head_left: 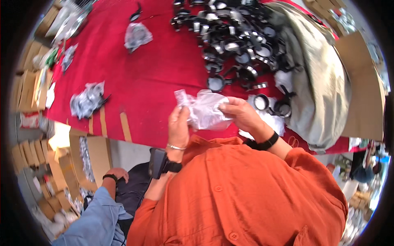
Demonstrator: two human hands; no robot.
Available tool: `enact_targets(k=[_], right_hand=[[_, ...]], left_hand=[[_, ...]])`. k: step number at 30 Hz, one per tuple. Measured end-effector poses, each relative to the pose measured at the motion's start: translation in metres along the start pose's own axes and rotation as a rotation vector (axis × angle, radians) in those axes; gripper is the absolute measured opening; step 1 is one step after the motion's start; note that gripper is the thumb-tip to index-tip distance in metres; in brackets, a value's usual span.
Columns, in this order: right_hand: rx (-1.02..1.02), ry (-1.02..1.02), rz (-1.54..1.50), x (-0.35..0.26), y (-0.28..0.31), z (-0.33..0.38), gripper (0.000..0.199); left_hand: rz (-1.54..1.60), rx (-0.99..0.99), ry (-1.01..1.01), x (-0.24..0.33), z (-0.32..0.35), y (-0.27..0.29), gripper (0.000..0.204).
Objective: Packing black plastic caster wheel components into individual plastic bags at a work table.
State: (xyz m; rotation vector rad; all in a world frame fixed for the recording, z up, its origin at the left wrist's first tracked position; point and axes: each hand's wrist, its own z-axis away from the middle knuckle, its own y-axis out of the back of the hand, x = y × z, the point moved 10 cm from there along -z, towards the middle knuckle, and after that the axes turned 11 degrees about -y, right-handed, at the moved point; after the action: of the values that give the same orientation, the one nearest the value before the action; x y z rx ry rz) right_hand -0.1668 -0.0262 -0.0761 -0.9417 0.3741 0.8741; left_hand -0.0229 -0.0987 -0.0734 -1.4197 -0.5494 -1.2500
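Note:
A crumpled clear plastic bag [207, 110] is stretched between my two hands above the near edge of the red-covered table. My left hand [179, 125] pinches its left side, thumb and fingers closed. On the opposite side my right hand [242, 114] grips the bag between thumb and fingers. Whether anything lies inside the bag I cannot make out. Just beyond my right hand are loose black round parts [261, 101] on white plastic. A large heap of similar black parts with shiny metal bands [234, 43] spreads farther back.
Filled plastic bags [87, 100] lie on the red cloth [164, 61] at left, another bag [137, 36] farther back. Beige fabric [318, 78] and a cardboard box [361, 82] stand at right. A co-worker's hand [119, 174] and blue sleeve [92, 219] are at lower left.

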Motion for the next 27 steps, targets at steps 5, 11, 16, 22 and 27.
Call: enact_targets(k=[5, 11, 16, 22, 27], right_hand=[[0.100, 0.140, 0.080, -0.017, 0.011, 0.012, 0.012], [0.139, 0.229, 0.192, -0.016, -0.001, 0.018, 0.015], [0.179, 0.515, 0.763, -0.026, -0.024, 0.022, 0.018], [0.042, 0.110, 0.216, -0.003, -0.006, 0.016, 0.022], [0.056, 0.207, 0.218, -0.002, -0.010, 0.004, 0.017]], left_hand=[[-0.311, 0.090, -0.178, 0.009, -0.012, 0.031, 0.015], [-0.656, -0.153, -0.361, 0.053, -0.002, -0.031, 0.017], [-0.286, -0.265, 0.264, -0.023, 0.008, -0.044, 0.013], [-0.038, -0.218, 0.196, -0.015, 0.001, -0.032, 0.016], [-0.305, -0.443, 0.237, -0.021, 0.015, -0.054, 0.013]])
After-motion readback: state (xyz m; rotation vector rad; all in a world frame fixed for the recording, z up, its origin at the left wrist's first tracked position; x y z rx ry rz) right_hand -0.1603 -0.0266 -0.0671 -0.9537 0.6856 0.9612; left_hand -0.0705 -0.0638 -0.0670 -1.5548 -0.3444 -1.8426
